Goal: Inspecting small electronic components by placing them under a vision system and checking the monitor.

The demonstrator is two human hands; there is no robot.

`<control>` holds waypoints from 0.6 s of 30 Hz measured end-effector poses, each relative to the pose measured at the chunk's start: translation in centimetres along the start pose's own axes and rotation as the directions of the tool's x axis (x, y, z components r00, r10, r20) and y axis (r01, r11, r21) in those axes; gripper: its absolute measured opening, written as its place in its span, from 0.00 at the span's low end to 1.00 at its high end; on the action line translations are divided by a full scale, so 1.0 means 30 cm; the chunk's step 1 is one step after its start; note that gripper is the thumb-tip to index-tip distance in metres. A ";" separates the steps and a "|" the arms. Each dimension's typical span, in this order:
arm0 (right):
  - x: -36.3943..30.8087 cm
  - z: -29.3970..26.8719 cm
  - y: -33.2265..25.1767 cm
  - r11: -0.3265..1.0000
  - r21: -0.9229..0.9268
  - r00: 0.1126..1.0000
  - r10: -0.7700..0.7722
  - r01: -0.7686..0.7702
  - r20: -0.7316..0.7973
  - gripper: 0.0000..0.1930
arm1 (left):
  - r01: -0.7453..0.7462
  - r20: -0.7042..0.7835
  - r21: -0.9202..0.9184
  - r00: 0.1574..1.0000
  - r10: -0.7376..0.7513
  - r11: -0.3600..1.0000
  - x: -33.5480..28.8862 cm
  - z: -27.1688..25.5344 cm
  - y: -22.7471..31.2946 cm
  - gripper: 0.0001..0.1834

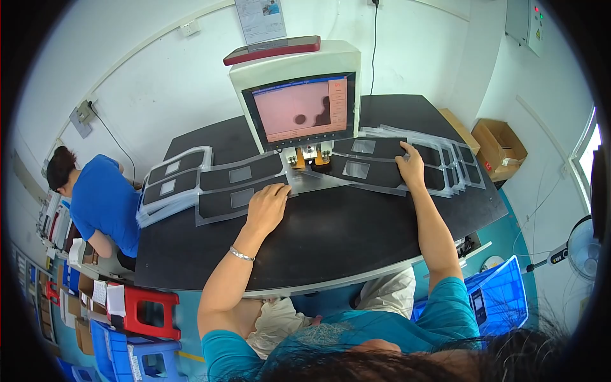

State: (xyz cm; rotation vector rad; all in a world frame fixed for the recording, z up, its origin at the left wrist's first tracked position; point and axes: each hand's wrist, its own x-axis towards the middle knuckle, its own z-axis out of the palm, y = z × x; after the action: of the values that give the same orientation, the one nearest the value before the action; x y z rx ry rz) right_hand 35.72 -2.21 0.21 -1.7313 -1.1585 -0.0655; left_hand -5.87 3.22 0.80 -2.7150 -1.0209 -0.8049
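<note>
A long clear plastic sheet with black panels and small clear windows (375, 170) lies across the table, passing beneath the head of a white benchtop machine (310, 153). My left hand (267, 207) rests palm down over the sheet's near edge, left of the machine head, its fingers laid on the plastic. At the sheet's right end, my right hand (411, 167) touches the surface with fingers apart. Both thumbs are hard to make out. The machine's screen (300, 108) shows a pink picture with a dark round spot and a dark shape at its right.
Stacks of similar sheets lie at the left (172, 181) and right (468, 162) of the black table (331, 235). A red phone-like device (272, 49) tops the machine. Around the table are a co-worker (105, 200), red stool (149, 312), blue crate (503, 299), cardboard box (503, 149) and fan (582, 248).
</note>
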 end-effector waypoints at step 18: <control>0.036 -0.132 0.038 0.961 -0.155 0.970 -0.215 0.231 0.111 0.29 | -0.094 0.041 0.056 0.995 0.092 0.994 -0.006 -0.025 0.099 0.23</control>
State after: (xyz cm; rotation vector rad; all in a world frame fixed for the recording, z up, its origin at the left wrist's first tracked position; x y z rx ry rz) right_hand 38.87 -4.51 1.91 -1.7569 -1.4502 -0.2272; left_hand -4.39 0.62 1.51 -2.7158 -0.9029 -0.6999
